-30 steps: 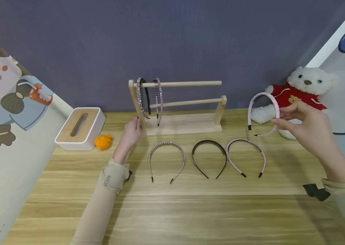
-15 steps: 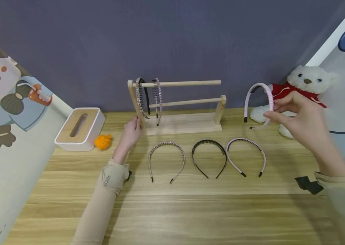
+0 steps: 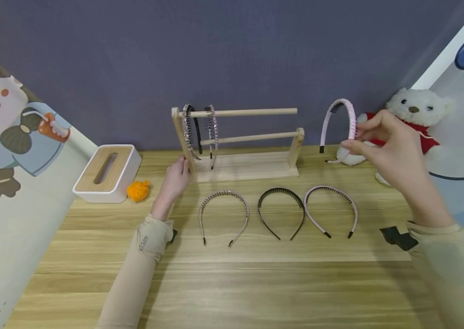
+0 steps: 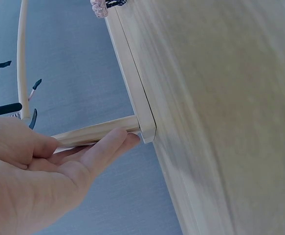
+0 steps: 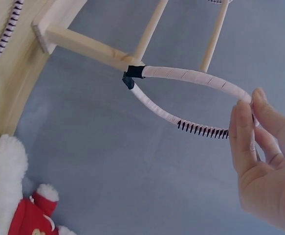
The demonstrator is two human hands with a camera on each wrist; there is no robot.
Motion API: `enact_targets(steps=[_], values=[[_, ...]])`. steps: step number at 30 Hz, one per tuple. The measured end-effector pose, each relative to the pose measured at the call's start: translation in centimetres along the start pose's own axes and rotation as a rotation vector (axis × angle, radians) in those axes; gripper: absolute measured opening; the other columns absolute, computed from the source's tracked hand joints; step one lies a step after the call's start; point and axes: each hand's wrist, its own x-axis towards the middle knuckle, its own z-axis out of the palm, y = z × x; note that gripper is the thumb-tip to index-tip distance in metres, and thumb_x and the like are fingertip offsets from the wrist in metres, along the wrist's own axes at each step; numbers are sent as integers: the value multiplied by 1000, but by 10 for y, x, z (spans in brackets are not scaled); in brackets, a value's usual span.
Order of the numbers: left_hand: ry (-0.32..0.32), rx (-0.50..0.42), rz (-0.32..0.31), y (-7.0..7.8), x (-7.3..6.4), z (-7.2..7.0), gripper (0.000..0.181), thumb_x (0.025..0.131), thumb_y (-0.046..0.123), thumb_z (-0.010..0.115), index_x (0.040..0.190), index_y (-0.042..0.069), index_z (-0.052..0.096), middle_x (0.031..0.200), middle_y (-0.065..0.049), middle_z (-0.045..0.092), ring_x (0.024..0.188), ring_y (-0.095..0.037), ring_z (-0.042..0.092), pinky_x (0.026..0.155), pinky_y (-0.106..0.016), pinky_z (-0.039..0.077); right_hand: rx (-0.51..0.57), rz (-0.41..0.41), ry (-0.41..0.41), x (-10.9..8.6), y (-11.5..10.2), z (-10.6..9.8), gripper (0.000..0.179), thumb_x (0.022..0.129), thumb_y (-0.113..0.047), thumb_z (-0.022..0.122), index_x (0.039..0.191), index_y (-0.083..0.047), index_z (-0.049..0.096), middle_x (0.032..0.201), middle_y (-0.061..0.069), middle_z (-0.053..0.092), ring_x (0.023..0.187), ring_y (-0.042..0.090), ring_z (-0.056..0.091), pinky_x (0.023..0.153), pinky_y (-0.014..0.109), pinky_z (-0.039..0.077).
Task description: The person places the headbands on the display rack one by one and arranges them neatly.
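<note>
My right hand [image 3: 396,155] pinches a pink wrapped headband [image 3: 352,116] in the air, right of a two-bar wooden rack [image 3: 248,167]. Black tips and a row of comb teeth show on this headband in the right wrist view. My left hand [image 3: 176,178] grips the rack's left upright [image 4: 96,131], thumb on one side and fingers on the other. At the rack's left end hang a sparkly dark headband [image 3: 186,130] and a pinkish beaded one [image 3: 214,123]. On the table before the rack lie a beaded headband [image 3: 224,192], a black one [image 3: 280,189] and a pink one [image 3: 327,187].
A white teddy bear [image 3: 417,107] in a red top sits at the back right, behind my right hand. To the left stand a tissue box [image 3: 88,171] with a wooden lid and an orange pom-pom [image 3: 138,190]. A dark wall [image 3: 232,55] rises behind the rack.
My right hand has moved left and upward with the pink headband, closer to the rack's right end. The left hand has stayed on the upright.
</note>
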Motion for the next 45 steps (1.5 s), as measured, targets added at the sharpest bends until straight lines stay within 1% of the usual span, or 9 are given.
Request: enact_targets(steps=[4,9,12,16,23,27,32,35,45], values=[[-2,2,5,0,0,-1,35,118,12,32,126,-11,57,97,-25,63,80,-37,58,73,-51,51,20,-20,4,4,-5,5,43,80,12,89,112,8,62,98,-23,66,82,-8,66,69,8,46],[-8,-2,-1,0,0,-1,36,118,12,32,128,-11,57,98,-26,63,79,-36,57,71,-50,50,-4,-30,0,8,-13,11,41,82,7,90,113,6,64,94,-24,65,80,-8,65,64,12,43],[-11,-4,-7,-1,1,-1,35,118,13,33,127,-10,57,98,-26,64,78,-34,57,69,-47,50,-13,-58,2,10,-17,14,40,82,7,90,112,6,64,95,-24,65,80,-7,65,65,13,42],[-9,-3,-4,-2,1,0,35,118,14,32,126,-9,57,97,-24,63,75,-32,55,66,-44,48,0,-93,6,14,-22,20,39,83,7,90,112,6,64,98,-22,65,82,-6,66,68,13,44],[-10,-7,-14,0,0,0,34,118,13,33,125,-8,58,93,-20,61,75,-30,54,66,-42,48,3,-81,7,19,-29,30,37,84,5,90,110,6,64,92,-26,65,80,-10,64,81,17,41],[-16,-25,-20,1,0,-1,34,118,13,33,126,-9,57,92,-18,59,72,-27,51,63,-38,46,10,-92,1,21,-33,34,37,85,4,89,111,6,63,93,-19,68,81,-9,65,82,16,42],[-17,-34,-17,1,0,-2,34,118,12,33,126,-10,57,90,-17,59,70,-25,49,61,-36,44,11,-129,-8,26,-35,41,34,87,4,88,110,6,63,97,-3,73,82,-8,65,72,17,43],[-17,-32,-17,1,0,-2,34,118,12,34,126,-10,58,91,-18,59,70,-25,50,61,-36,44,15,-153,-13,28,-36,46,34,87,5,87,110,7,63,100,5,73,83,-8,65,70,17,44],[-14,-32,-22,3,-1,-2,37,118,12,33,133,-12,57,97,-25,62,75,-29,54,64,-39,47,105,-171,-16,37,-40,61,36,86,5,88,111,8,62,99,2,72,82,-5,67,73,15,48]])
